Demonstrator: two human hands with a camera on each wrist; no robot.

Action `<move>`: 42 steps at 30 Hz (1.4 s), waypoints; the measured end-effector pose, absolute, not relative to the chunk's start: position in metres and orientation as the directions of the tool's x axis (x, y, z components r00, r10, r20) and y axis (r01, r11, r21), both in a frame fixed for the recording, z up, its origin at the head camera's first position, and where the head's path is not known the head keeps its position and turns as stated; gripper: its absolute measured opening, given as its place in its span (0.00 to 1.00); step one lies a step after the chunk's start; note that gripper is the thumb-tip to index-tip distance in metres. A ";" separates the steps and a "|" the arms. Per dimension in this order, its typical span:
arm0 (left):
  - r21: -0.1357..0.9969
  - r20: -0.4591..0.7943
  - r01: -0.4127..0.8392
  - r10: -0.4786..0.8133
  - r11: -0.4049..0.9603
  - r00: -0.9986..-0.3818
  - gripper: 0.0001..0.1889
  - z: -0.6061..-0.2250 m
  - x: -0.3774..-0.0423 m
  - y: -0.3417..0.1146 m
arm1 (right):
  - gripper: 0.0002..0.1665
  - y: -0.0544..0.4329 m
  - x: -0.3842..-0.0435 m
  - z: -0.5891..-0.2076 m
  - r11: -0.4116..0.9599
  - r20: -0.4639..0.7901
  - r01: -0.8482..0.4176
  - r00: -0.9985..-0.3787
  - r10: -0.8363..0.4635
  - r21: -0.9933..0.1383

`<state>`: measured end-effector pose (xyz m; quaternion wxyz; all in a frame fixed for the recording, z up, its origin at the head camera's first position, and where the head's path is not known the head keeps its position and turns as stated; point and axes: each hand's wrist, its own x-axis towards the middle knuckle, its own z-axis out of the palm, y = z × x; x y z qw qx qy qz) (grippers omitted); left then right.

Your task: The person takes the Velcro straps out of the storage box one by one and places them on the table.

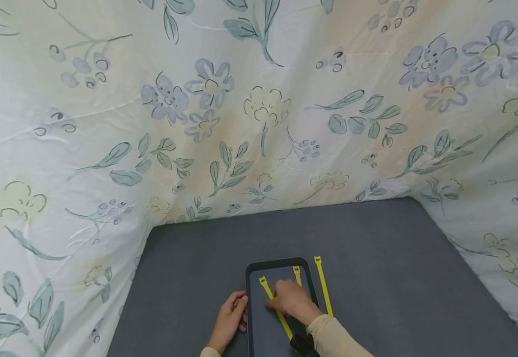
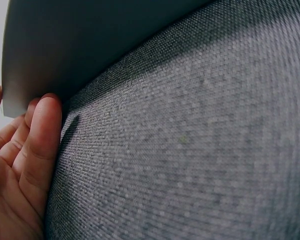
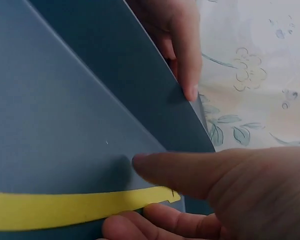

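Note:
A dark rectangular tray (image 1: 277,263) lies on the table. My left hand (image 1: 228,320) grips its left wall, with the thumb on the rim and fingers against the outer side (image 2: 40,130). Inside the tray lies a yellow cable strap (image 1: 284,323) with a slotted head. My right hand (image 1: 292,300) is over this strap; in the right wrist view the thumb stands apart from the fingers, and the strap (image 3: 50,210) runs between them without being pinched. A second yellow strap (image 1: 296,271) lies along the tray's right side, partly hidden by the right hand and forearm.
Just outside the tray's right wall, a third yellow strap (image 1: 323,285) lies on the dark grey table (image 1: 388,277). Floral cloth (image 1: 263,124) hangs behind and at both sides of the table. A black device (image 1: 303,344) sits at my right wrist.

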<state>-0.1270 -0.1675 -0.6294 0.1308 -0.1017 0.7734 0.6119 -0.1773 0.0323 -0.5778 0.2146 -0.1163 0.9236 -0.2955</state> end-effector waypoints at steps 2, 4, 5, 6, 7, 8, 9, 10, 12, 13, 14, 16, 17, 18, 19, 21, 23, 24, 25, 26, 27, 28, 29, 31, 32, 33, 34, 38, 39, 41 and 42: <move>0.917 -0.330 -0.320 0.002 0.238 -0.944 0.24 -0.630 -0.127 -0.167 | 0.22 0.030 -0.176 -0.577 0.815 -0.330 -0.094 -0.883 -0.333 -0.572; 0.915 -0.334 -0.324 0.001 0.240 -0.943 0.24 -0.631 -0.128 -0.167 | 0.20 0.027 -0.175 -0.578 0.824 -0.331 -0.099 -0.884 -0.329 -0.557; 0.915 -0.334 -0.324 0.001 0.239 -0.943 0.23 -0.631 -0.128 -0.167 | 0.19 0.026 -0.175 -0.578 0.828 -0.331 -0.101 -0.885 -0.328 -0.551; 0.916 -0.332 -0.322 0.002 0.238 -0.943 0.23 -0.631 -0.128 -0.167 | 0.19 0.026 -0.174 -0.578 0.831 -0.329 -0.106 -0.885 -0.329 -0.546; 0.917 -0.332 -0.322 0.002 0.235 -0.943 0.24 -0.632 -0.128 -0.167 | 0.19 0.025 -0.174 -0.578 0.835 -0.328 -0.110 -0.885 -0.329 -0.540; 0.919 -0.330 -0.320 0.003 0.231 -0.944 0.24 -0.632 -0.128 -0.167 | 0.19 0.024 -0.174 -0.579 0.838 -0.325 -0.115 -0.887 -0.328 -0.534; 0.920 -0.327 -0.318 0.004 0.227 -0.945 0.24 -0.631 -0.128 -0.168 | 0.18 0.024 -0.173 -0.579 0.842 -0.323 -0.120 -0.888 -0.328 -0.526; 0.923 -0.324 -0.315 0.006 0.223 -0.946 0.25 -0.631 -0.127 -0.168 | 0.18 0.023 -0.173 -0.579 0.845 -0.320 -0.124 -0.889 -0.327 -0.520; 0.927 -0.319 -0.310 0.010 0.212 -0.948 0.25 -0.630 -0.127 -0.168 | 0.17 0.022 -0.173 -0.579 0.850 -0.315 -0.130 -0.892 -0.325 -0.510; 0.928 -0.318 -0.308 0.012 0.208 -0.948 0.26 -0.630 -0.126 -0.168 | 0.16 0.021 -0.173 -0.579 0.851 -0.316 -0.127 -0.892 -0.323 -0.510; 0.928 -0.318 -0.309 0.012 0.206 -0.948 0.26 -0.629 -0.126 -0.168 | 0.15 0.021 -0.173 -0.578 0.851 -0.316 -0.125 -0.893 -0.321 -0.511; 0.928 -0.322 -0.313 0.012 0.202 -0.947 0.26 -0.629 -0.126 -0.169 | 0.13 0.020 -0.173 -0.578 0.850 -0.317 -0.121 -0.893 -0.319 -0.513; 0.928 -0.322 -0.313 0.013 0.203 -0.947 0.26 -0.628 -0.126 -0.169 | 0.13 0.020 -0.173 -0.577 0.849 -0.317 -0.119 -0.894 -0.318 -0.515; 0.927 -0.323 -0.314 0.013 0.204 -0.946 0.27 -0.628 -0.126 -0.169 | 0.12 0.019 -0.173 -0.577 0.848 -0.320 -0.115 -0.893 -0.317 -0.518; 0.926 -0.325 -0.316 0.011 0.204 -0.946 0.27 -0.628 -0.126 -0.168 | 0.12 0.019 -0.173 -0.577 0.846 -0.321 -0.112 -0.893 -0.316 -0.521; 0.925 -0.328 -0.319 0.011 0.205 -0.944 0.27 -0.629 -0.127 -0.168 | 0.13 0.020 -0.173 -0.578 0.839 -0.320 -0.107 -0.893 -0.317 -0.533; 0.925 -0.331 -0.321 0.013 0.205 -0.944 0.27 -0.629 -0.127 -0.168 | 0.15 0.020 -0.173 -0.580 0.831 -0.319 -0.102 -0.892 -0.319 -0.547; 0.925 -0.331 -0.321 0.014 0.204 -0.944 0.27 -0.629 -0.127 -0.168 | 0.17 0.020 -0.173 -0.581 0.826 -0.316 -0.101 -0.893 -0.322 -0.555; 0.925 -0.330 -0.320 0.015 0.204 -0.944 0.27 -0.628 -0.127 -0.168 | 0.18 0.020 -0.173 -0.582 0.822 -0.316 -0.098 -0.892 -0.322 -0.562; 0.925 -0.329 -0.318 0.017 0.206 -0.944 0.27 -0.628 -0.127 -0.168 | 0.20 0.021 -0.174 -0.582 0.817 -0.316 -0.096 -0.892 -0.324 -0.568; 0.927 -0.327 -0.316 0.019 0.204 -0.945 0.27 -0.628 -0.127 -0.168 | 0.21 0.021 -0.174 -0.583 0.812 -0.317 -0.091 -0.891 -0.325 -0.576; 0.928 -0.323 -0.312 0.020 0.205 -0.946 0.27 -0.627 -0.127 -0.168 | 0.22 0.021 -0.174 -0.583 0.808 -0.318 -0.087 -0.891 -0.325 -0.583; 0.928 -0.321 -0.310 0.019 0.205 -0.947 0.27 -0.627 -0.127 -0.168 | 0.22 0.021 -0.174 -0.583 0.803 -0.321 -0.081 -0.889 -0.326 -0.590; 0.927 -0.322 -0.312 0.016 0.209 -0.947 0.26 -0.627 -0.127 -0.168 | 0.22 0.023 -0.175 -0.582 0.795 -0.336 -0.065 -0.883 -0.328 -0.604; 0.926 -0.322 -0.312 0.016 0.211 -0.946 0.26 -0.627 -0.127 -0.168 | 0.21 0.023 -0.175 -0.582 0.789 -0.339 -0.060 -0.882 -0.329 -0.611; 0.926 -0.322 -0.312 0.016 0.211 -0.947 0.26 -0.627 -0.127 -0.168 | 0.21 0.024 -0.175 -0.582 0.782 -0.345 -0.051 -0.879 -0.330 -0.621; 0.926 -0.322 -0.312 0.015 0.211 -0.947 0.26 -0.628 -0.127 -0.168 | 0.21 0.024 -0.175 -0.582 0.777 -0.350 -0.043 -0.876 -0.331 -0.628; 0.929 -0.319 -0.309 0.018 0.202 -0.948 0.26 -0.628 -0.127 -0.168 | 0.23 0.026 -0.176 -0.582 0.759 -0.360 -0.022 -0.871 -0.334 -0.651; 0.930 -0.318 -0.308 0.018 0.199 -0.948 0.26 -0.628 -0.127 -0.168 | 0.24 0.026 -0.175 -0.582 0.755 -0.362 -0.017 -0.870 -0.335 -0.656; 0.931 -0.316 -0.307 0.018 0.195 -0.948 0.26 -0.628 -0.126 -0.168 | 0.25 0.027 -0.175 -0.582 0.749 -0.359 -0.017 -0.870 -0.337 -0.662; 0.932 -0.316 -0.306 0.017 0.193 -0.949 0.26 -0.628 -0.126 -0.168 | 0.26 0.027 -0.175 -0.582 0.747 -0.356 -0.017 -0.871 -0.337 -0.665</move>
